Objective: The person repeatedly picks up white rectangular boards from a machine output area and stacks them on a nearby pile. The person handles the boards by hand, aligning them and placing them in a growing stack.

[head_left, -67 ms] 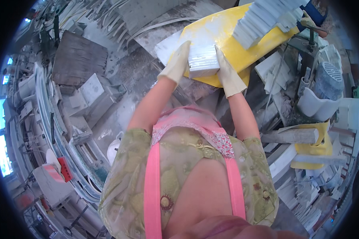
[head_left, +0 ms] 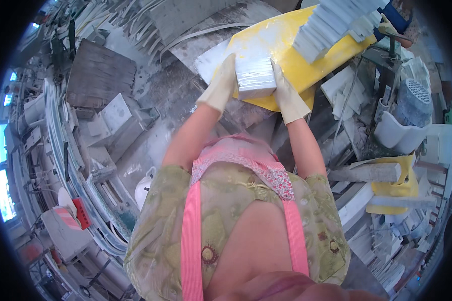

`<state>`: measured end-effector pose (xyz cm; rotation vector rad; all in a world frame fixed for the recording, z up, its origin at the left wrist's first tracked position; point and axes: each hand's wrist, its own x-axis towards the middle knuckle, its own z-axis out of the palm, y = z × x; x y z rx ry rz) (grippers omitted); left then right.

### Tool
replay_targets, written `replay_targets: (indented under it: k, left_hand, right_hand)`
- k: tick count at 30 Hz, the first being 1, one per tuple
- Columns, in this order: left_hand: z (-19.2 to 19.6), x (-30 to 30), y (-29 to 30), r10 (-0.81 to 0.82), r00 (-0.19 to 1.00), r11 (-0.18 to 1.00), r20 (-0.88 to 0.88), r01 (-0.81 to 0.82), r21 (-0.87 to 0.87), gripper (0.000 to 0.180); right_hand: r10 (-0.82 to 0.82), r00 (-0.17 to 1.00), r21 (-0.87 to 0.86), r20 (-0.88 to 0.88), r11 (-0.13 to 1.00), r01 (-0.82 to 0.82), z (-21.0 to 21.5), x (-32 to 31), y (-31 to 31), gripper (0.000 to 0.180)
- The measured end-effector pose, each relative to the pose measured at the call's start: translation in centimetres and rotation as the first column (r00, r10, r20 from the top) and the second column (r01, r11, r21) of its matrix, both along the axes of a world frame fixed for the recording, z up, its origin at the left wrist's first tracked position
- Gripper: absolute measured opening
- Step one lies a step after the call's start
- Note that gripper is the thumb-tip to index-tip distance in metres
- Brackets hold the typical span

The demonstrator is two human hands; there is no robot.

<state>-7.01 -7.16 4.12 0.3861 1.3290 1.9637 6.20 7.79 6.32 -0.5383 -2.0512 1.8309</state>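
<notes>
Cluttered stone-workshop floor lies all around you, strewn with pale slabs and offcuts. Straight ahead, your stack of white rectangular tiles (head_left: 255, 79) sits at the near edge of the yellow curved surface (head_left: 281, 42), long axis running left to right. Your left hand (head_left: 222, 84) and right hand (head_left: 286, 94), both in cream gloves, press flat against its opposite ends, forearms reaching forward, equally near.
</notes>
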Motion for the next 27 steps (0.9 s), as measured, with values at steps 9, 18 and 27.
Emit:
replay_targets:
  k: [9,18,27]
  left_hand:
    - [-3.3,2.9,-0.4,0.027,0.915,0.931,-0.403,-0.170,-0.324,0.078]
    - [3.3,3.9,-1.1,0.015,0.940,0.908,-0.341,-0.156,-0.390,0.106]
    - [11.2,0.2,1.2,-0.823,-0.129,0.551,-0.553,-0.415,-0.723,0.138]
  right_hand:
    - [0.026,1.000,-0.035,-0.014,0.999,-0.027,-0.7,0.3,-0.1,0.062]
    - [0.057,0.993,0.047,-0.105,0.998,-0.052,-3.7,-0.1,1.1,0.062]
    - [0.083,0.995,0.128,-0.059,0.989,-0.075,-4.4,5.3,0.6,0.076]
